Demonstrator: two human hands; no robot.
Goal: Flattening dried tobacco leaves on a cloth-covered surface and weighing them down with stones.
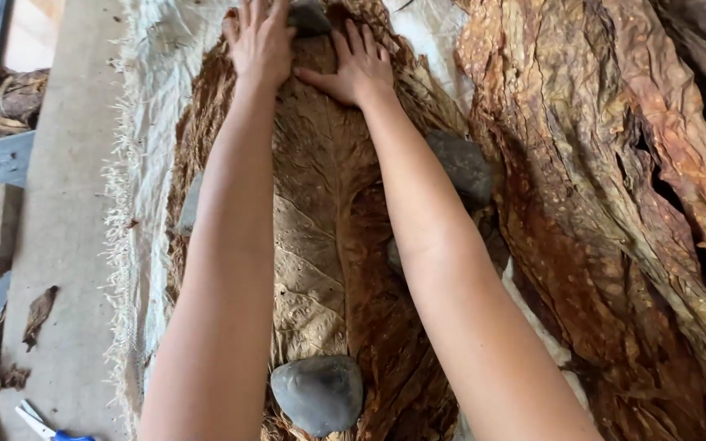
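Fingers of left hand (259,37) and right hand (359,69) lie spread flat on the dried leaf (320,204).

Brown veined leaf (320,204); grey stone (318,394); off-white cloth (149,106)

The work surface is a flat, pale brown board (67,212) running from near to far along the left side. A white, coarse-woven cloth (145,106) with a frayed left edge lies on it and covers the surface toward the right. On the bare strip left of the cloth lie a small dry leaf scrap (39,314) and, at the near edge, a pair of scissors (42,426) with a blue handle, only partly in view.
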